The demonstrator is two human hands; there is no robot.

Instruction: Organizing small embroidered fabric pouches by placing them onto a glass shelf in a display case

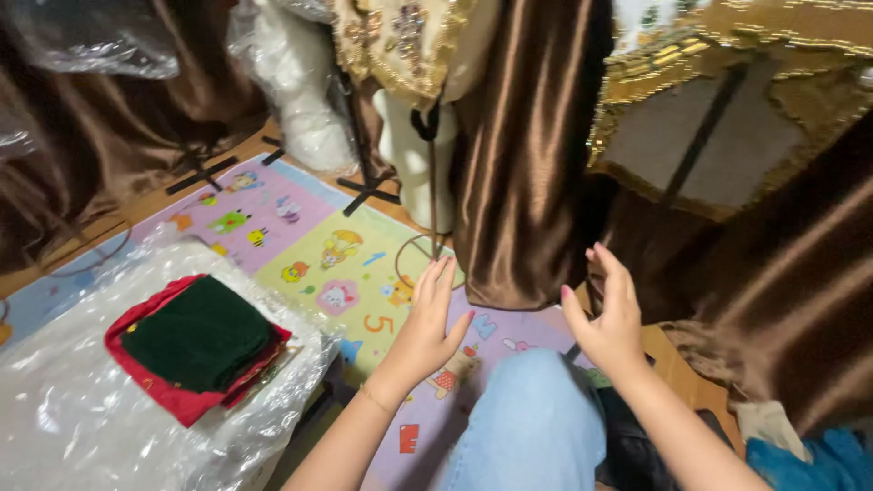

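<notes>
Brown satin drape (523, 173), glossy, hanging in folds.

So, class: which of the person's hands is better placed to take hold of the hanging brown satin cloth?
Probably the right hand: its fingertips already lie at the brown satin cloth, while the left hand hovers open over the play mat.

- Your one view comes from the camera on your head, tilted down and forward.
- It sits close above your knee (532, 418), facing the play mat (355, 264) and brown drapes (523, 155).
</notes>
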